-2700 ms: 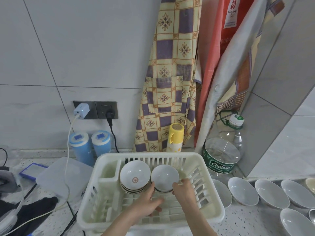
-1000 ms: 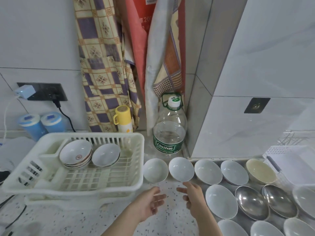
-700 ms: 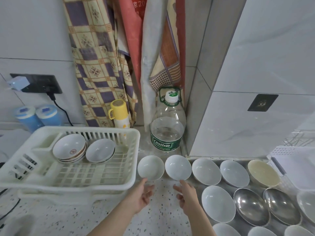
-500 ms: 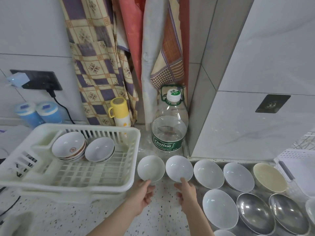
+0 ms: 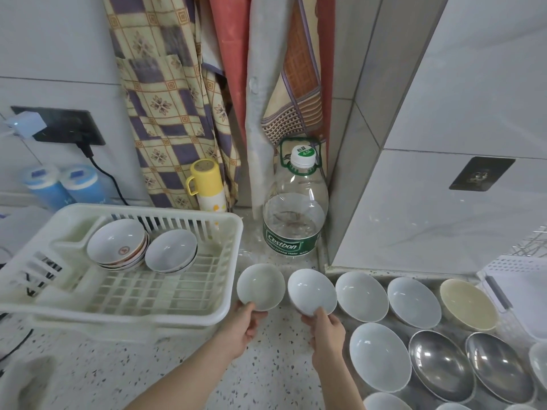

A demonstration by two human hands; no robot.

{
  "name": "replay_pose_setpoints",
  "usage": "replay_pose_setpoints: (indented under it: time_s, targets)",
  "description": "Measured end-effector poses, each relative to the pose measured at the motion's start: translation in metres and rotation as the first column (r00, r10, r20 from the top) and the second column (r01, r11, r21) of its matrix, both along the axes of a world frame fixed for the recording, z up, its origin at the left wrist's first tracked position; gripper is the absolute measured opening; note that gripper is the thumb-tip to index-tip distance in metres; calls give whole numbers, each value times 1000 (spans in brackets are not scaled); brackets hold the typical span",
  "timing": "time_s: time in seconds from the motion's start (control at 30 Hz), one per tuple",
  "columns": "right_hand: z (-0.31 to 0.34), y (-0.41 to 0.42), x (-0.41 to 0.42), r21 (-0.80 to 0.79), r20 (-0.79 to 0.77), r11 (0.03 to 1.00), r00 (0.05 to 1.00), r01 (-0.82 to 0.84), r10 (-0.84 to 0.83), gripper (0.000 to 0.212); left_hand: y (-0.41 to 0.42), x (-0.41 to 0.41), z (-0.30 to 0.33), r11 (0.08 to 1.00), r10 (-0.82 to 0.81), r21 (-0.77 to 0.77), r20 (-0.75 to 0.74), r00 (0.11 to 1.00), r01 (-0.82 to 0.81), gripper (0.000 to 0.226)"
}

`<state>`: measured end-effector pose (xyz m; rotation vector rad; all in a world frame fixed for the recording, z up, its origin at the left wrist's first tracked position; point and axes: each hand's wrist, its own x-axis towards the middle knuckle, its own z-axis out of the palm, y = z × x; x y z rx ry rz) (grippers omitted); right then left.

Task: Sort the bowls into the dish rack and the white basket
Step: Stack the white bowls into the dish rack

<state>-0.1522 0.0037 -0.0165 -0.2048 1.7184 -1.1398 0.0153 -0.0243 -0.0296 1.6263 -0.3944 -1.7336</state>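
Beside the cream plastic dish rack [image 5: 124, 294], on the speckled desk [image 5: 183, 368], the left hand [image 5: 244, 324] is pinching one small white ceramic bowl [image 5: 260, 287] while the right hand [image 5: 327, 328] is gripping its neighbouring white bowl [image 5: 311, 291], both by the near rims, probably for lifting together.

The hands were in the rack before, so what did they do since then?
Both hands left the rack and moved right. The left hand now grips one white bowl, and the right hand grips the next bowl. The bowls in the rack stayed put.
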Motion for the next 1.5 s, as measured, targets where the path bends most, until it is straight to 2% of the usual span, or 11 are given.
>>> replay_pose_setpoints:
  time_s: [0.2,0.43,0.57,0.63,0.73,0.8,0.97,1.03,1.23,1.5]
  targets:
    - [23,18,-1,-76,10,997,999,32,-31,16,22,7,11,995,-94,-15,166,982,97,18]
    - [63,36,4,-195,-14,981,1000,7,-10,13,53,7,39,923,-339,-59,345,875,380,14]
    - [92,41,10,-275,-79,961,997,-34,13,27,57,6,67,873,-383,-146,388,838,466,29]
    - [110,44,13,-336,-85,942,996,-25,-3,28,57,8,87,850,-400,-194,368,840,489,35]
    - [140,47,23,-458,-56,889,997,20,-51,12,54,21,118,855,-378,-262,277,883,448,28]
    - [155,47,32,-509,-18,858,996,67,-89,15,51,38,133,867,-334,-297,250,909,400,17]
    - [164,42,64,-530,23,840,993,113,-119,18,37,99,148,870,-191,-364,375,907,333,17]
    - [160,40,80,-517,24,849,994,105,-108,17,34,126,147,877,-135,-383,381,915,289,15]
    - [140,27,132,-432,-138,900,990,-55,-6,13,28,199,137,905,25,-395,418,908,157,15]
    - [107,0,192,-376,-322,896,940,-235,112,15,24,266,125,916,127,-402,304,944,6,15]
